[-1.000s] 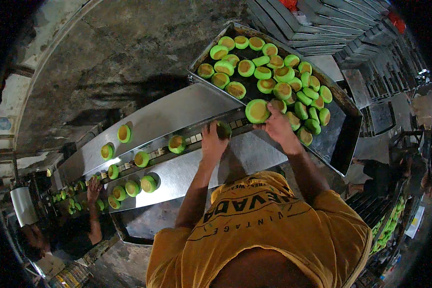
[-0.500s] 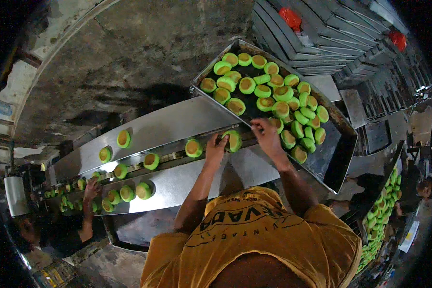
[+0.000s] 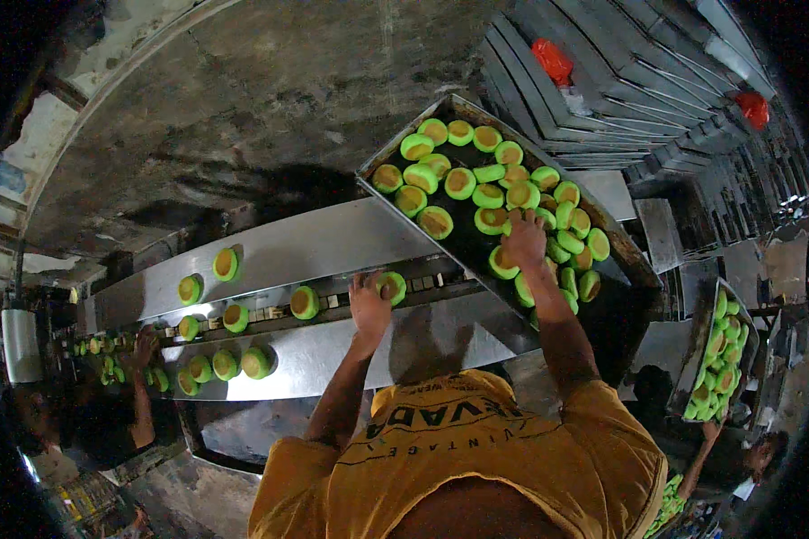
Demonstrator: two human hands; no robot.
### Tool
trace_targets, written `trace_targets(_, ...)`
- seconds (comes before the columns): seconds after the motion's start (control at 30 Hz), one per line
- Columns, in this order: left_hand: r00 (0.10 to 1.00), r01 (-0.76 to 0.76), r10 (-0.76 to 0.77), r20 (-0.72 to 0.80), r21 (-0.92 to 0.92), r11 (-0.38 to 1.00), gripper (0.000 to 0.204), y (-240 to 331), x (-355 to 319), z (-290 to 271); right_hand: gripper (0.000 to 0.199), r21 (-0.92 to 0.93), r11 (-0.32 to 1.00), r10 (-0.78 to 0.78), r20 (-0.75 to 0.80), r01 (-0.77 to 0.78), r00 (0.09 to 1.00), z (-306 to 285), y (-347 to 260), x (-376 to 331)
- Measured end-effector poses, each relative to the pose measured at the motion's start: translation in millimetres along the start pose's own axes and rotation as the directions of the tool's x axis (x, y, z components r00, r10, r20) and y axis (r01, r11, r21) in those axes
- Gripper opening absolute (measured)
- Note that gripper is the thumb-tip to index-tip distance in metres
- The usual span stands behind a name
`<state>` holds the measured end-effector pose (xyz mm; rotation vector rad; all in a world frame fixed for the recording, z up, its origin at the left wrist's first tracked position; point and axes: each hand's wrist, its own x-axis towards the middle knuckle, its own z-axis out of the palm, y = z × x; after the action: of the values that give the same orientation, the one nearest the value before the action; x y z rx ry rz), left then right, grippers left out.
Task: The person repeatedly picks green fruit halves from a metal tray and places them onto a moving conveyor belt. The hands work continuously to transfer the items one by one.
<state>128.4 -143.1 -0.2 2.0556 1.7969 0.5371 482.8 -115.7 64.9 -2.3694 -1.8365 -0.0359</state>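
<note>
Over the narrow chain conveyor (image 3: 337, 301), my left hand (image 3: 369, 307) is open with its fingers apart. Just right of its thumb side, seeming to touch it, stands a green round bun (image 3: 392, 287) with a brown flat face. Inside the dark metal tray (image 3: 636, 334) on the right, my right hand (image 3: 525, 238) reaches down among many similar green buns (image 3: 459, 183). Its fingers are spread over the pile, next to a bun partly hidden under them. More buns (image 3: 305, 303) stand on edge along the conveyor to the left.
Steel side tables (image 3: 315, 238) flank the conveyor, with several buns on them. A co-worker's hand (image 3: 144, 348) is at the belt's far left. Another person at the right holds a tray of buns (image 3: 724, 355). Stacked grey trays (image 3: 593, 81) stand at the back right.
My right hand has moved from the tray's near edge onto the buns inside. My left hand and the bun beside it have shifted left. Conveyor buns have moved left.
</note>
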Motion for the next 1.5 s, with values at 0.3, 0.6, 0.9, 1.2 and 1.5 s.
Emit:
trace_targets(0.3, 0.881, 0.458, -0.004, 0.474, -0.848, 0.266, 0.05, 77.4, 7.4, -16.8, 0.035, 0.709, 0.704, -0.241, 0.177, 0.046, 0.954, -18.2, -79.9, -42.9)
trace_targets(0.6, 0.985, 0.123, -0.01, 0.175, -0.648, 0.752, 0.056, -10.1, 18.2, 85.5, 0.055, 0.444, 0.896, -0.072, 0.17, -0.011, 0.983, -5.6, -20.7, -40.0)
trace_targets(0.9, 0.824, 0.543, -0.109, 0.556, -0.719, 0.434, 0.05, 52.1, -1.6, -68.4, 0.05, 0.983, 0.167, -0.21, 0.117, -0.082, 0.971, -1.4, -117.1, -116.9)
trace_targets(1.2, 0.972, -0.193, 0.224, 0.078, -0.286, 0.939, 0.062, 4.2, -56.9, -27.0, 0.04, 0.765, 0.644, -0.134, 0.128, -0.012, 0.983, -27.7, -129.5, -140.2)
trace_targets(1.5, 0.952, -0.217, 0.228, 0.205, -0.077, 0.973, 0.068, 7.9, -31.9, -21.1, 0.038, 0.234, 0.972, 0.075, -0.253, -0.014, 0.965, -55.4, -58.1, -129.7)
